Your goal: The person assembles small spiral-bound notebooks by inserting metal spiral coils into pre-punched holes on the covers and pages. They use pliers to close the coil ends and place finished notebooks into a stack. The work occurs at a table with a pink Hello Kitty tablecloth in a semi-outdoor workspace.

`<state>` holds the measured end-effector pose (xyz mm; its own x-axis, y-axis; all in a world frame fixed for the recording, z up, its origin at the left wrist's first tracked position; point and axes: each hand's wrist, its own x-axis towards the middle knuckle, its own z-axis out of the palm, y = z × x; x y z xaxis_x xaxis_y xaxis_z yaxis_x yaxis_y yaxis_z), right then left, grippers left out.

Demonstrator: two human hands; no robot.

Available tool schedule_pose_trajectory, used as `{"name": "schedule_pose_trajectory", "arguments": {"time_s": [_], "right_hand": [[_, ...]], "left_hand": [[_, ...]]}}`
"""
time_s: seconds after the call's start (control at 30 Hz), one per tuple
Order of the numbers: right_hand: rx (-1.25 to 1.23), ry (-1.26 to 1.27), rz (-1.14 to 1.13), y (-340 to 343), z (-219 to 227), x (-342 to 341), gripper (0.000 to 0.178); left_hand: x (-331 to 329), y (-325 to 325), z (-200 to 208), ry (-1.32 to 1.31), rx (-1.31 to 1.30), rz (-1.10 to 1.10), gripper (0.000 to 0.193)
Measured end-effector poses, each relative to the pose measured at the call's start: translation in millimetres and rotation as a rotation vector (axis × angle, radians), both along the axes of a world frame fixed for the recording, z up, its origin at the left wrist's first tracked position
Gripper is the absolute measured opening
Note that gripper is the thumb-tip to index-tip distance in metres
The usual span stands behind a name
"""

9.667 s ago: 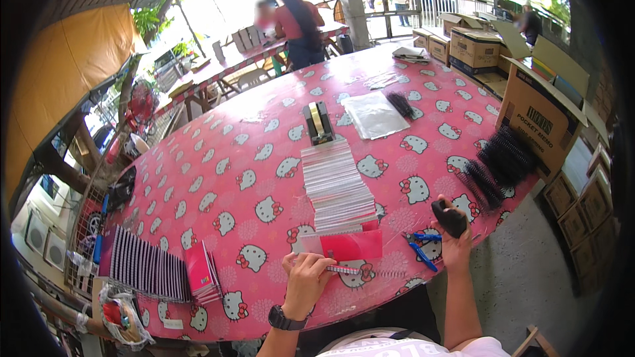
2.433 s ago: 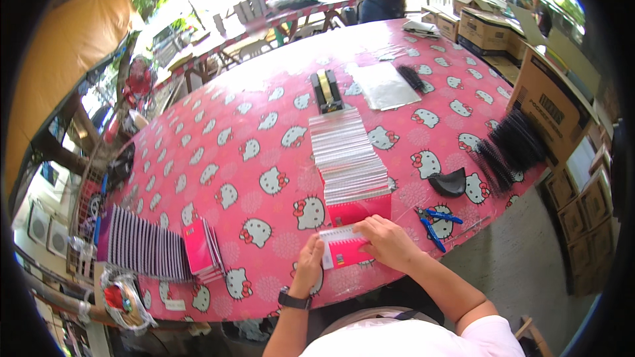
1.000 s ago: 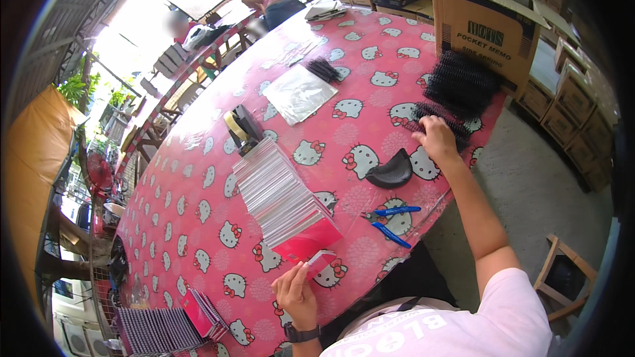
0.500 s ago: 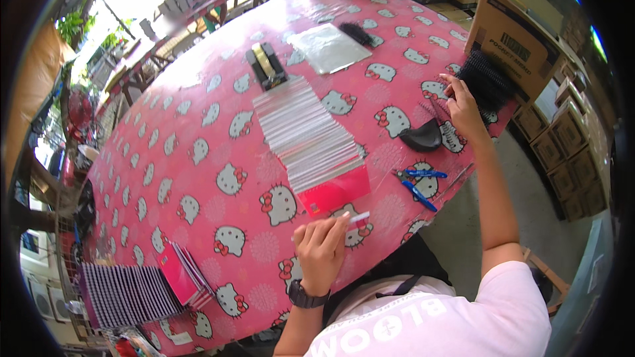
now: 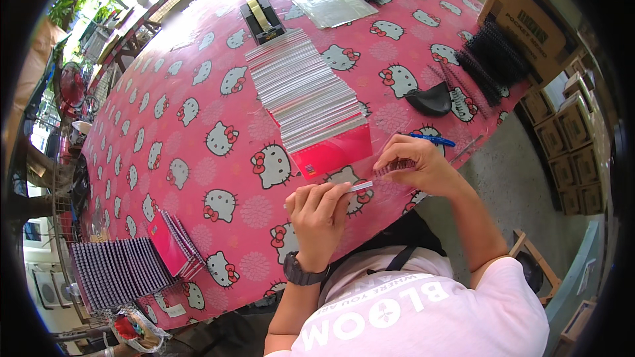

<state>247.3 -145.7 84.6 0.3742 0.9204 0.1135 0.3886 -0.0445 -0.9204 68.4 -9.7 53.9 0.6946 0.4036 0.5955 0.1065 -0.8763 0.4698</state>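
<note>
Near the table's front edge my left hand (image 5: pixel 317 215) is closed around a thin notebook (image 5: pixel 361 186), seen almost edge-on. My right hand (image 5: pixel 417 162) pinches a dark spiral binding coil (image 5: pixel 395 168) just right of the notebook's end; whether the two touch I cannot tell. Beyond my hands lies a long overlapping row of unbound notebooks (image 5: pixel 304 92), a pink cover (image 5: pixel 334 152) facing up at its near end. Blue-handled cutters (image 5: pixel 433 137) are partly hidden behind my right hand. Farther right rests a heap of black coils (image 5: pixel 496 59).
A black curved object (image 5: pixel 430 100) and loose coils lie on the right. An open carton (image 5: pixel 529 23) stands by the coil heap. At the back are a tape dispenser (image 5: pixel 261 18) and clear plastic sheets (image 5: pixel 334 3). Coil-bound notebooks (image 5: pixel 119 274) are stacked at the near left.
My right hand has come from beside the coil heap back toward my left hand, now with a coil in its fingers. My left hand still holds the notebook. The view has shifted downward.
</note>
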Motion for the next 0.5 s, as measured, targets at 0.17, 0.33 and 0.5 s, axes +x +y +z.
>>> {"name": "schedule_pose_trajectory", "arguments": {"time_s": [0.17, 0.33, 0.5], "right_hand": [[0.059, 0.036, 0.128, 0, -6, 0, 0.021], [-0.016, 0.078, 0.216, -6, -14, -1, 0.021], [0.203, -0.162, 0.084, -5, -8, -9, 0.023]], "left_hand": [[-1, -5, 1, 0.003, 0.008, 0.010, 0.022], [-6, -12, 2, 0.028, 0.002, 0.016, 0.021], [-3, -14, 7, 0.060, -0.007, 0.056, 0.018]]}}
